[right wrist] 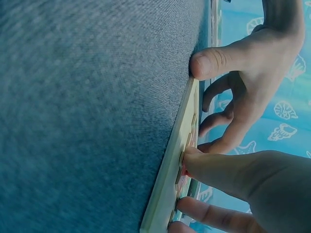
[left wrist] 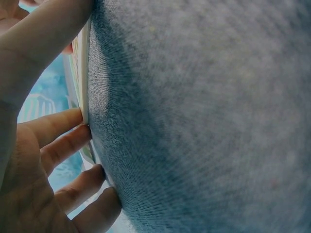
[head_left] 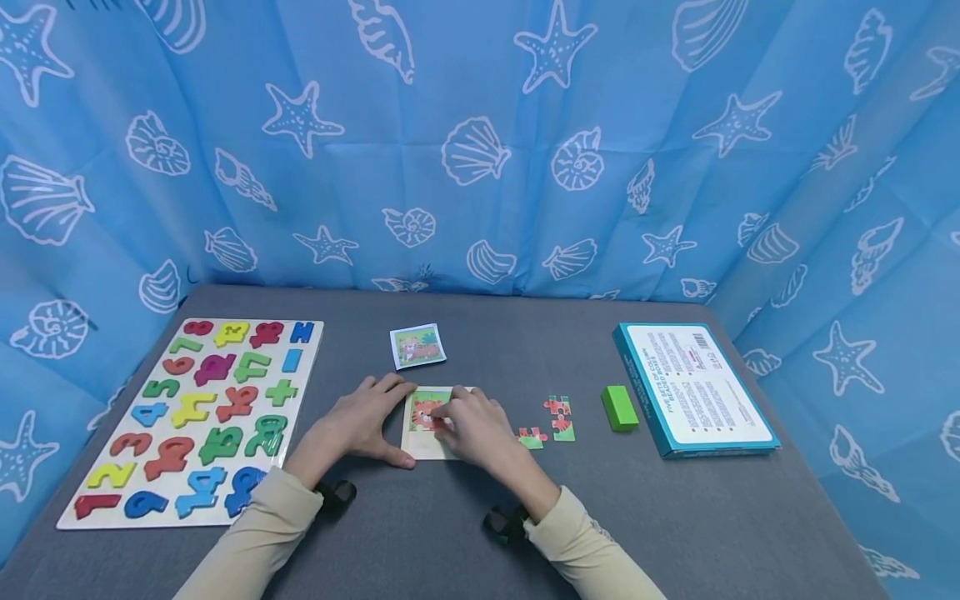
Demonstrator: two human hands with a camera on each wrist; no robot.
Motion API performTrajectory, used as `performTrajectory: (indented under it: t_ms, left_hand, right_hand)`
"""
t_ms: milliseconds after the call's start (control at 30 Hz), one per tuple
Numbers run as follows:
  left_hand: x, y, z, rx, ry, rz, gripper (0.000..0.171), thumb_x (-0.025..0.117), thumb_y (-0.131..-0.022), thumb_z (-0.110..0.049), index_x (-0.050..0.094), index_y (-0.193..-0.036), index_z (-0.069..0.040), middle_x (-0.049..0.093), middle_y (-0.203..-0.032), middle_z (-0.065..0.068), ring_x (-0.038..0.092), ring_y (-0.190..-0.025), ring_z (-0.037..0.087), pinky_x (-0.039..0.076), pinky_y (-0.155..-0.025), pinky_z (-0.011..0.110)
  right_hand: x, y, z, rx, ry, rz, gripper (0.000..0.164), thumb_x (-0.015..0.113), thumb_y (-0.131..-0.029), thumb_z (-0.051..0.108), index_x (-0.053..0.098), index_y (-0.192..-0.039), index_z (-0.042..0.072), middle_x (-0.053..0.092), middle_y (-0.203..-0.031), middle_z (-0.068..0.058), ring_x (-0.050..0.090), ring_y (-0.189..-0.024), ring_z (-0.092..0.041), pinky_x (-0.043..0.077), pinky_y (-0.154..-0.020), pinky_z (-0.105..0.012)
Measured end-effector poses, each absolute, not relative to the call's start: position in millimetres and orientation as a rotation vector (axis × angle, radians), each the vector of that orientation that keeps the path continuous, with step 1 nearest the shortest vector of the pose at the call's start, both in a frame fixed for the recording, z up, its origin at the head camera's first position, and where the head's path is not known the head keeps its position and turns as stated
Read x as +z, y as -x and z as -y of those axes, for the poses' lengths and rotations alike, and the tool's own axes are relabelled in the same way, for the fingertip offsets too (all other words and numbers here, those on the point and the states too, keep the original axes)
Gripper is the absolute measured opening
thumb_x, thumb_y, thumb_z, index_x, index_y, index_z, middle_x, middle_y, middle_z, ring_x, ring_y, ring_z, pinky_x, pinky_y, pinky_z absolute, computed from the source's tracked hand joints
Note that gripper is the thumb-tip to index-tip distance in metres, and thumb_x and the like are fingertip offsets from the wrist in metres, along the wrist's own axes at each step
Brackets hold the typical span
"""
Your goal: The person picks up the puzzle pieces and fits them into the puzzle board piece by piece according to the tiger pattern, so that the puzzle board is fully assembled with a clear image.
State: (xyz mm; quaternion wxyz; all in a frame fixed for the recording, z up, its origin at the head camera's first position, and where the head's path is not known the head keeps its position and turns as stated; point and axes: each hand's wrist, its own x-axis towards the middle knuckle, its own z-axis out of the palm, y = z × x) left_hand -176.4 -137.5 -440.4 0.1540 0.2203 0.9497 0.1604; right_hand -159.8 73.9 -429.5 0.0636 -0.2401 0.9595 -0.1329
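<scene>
A small pale puzzle board point(head_left: 431, 450) with a red-and-green animal picture lies flat between both hands. My left hand point(head_left: 367, 421) holds its left side, thumb at the near corner and a fingertip at the far edge; the other fingers rest down by the table in the left wrist view. Over the board's right half, my right hand point(head_left: 476, 425) pinches a red puzzle piece point(right wrist: 184, 171) low against the picture, partly hidden by the thumb. Loose puzzle pieces point(head_left: 532, 438) in red and green lie just right of that hand. A picture card point(head_left: 417, 346) with a similar animal lies behind the board.
On the left stands a white number board point(head_left: 183, 383) full of coloured numerals. To the right are a green block point(head_left: 620, 408) and a flat teal-and-white box point(head_left: 697, 387). A blue shell-patterned curtain point(head_left: 480, 150) hangs behind the grey table point(head_left: 420, 533).
</scene>
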Motion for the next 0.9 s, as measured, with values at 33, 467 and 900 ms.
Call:
performTrajectory:
  t_ms: [33,467,900]
  left_hand:
    - [-440.4,176.4,137.5,0.461,-0.632,-2.722,0.110,0.087,-0.067,-0.066,0.044,-0.153,-0.012,0.047,-0.151,0.012,0.049,-0.128,0.036,0.049,-0.095,0.065]
    - [-440.7,176.8,137.1,0.453,-0.630,-2.725,0.110,0.086,-0.067,-0.067,0.045,-0.153,-0.012,0.047,-0.151,0.011,0.049,-0.126,0.035,0.049,-0.094,0.065]
    - [-440.4,176.7,137.2,0.462,-0.622,-2.719,0.109,0.086,-0.067,-0.067,0.045,-0.153,-0.013,0.047,-0.151,0.011,0.049,-0.126,0.035,0.049,-0.095,0.066]
  right_hand:
    - [-429.2,159.7,-74.0,-0.400,0.726,-2.897,0.024,0.076,-0.093,0.027,0.079,-0.117,0.021,0.068,-0.109,-0.005,0.062,-0.098,-0.025,0.051,-0.073,-0.039]
    - [-429.0,158.4,-74.7,-0.415,0.729,-2.894,0.025,0.076,-0.094,0.026,0.078,-0.117,0.020,0.068,-0.114,-0.007,0.063,-0.104,-0.027,0.054,-0.081,-0.046]
    - [-428.4,158.9,-74.4,-0.426,0.728,-2.883,0.025,0.076,-0.093,0.025,0.078,-0.117,0.020,0.068,-0.114,-0.007,0.063,-0.102,-0.026,0.054,-0.078,-0.043]
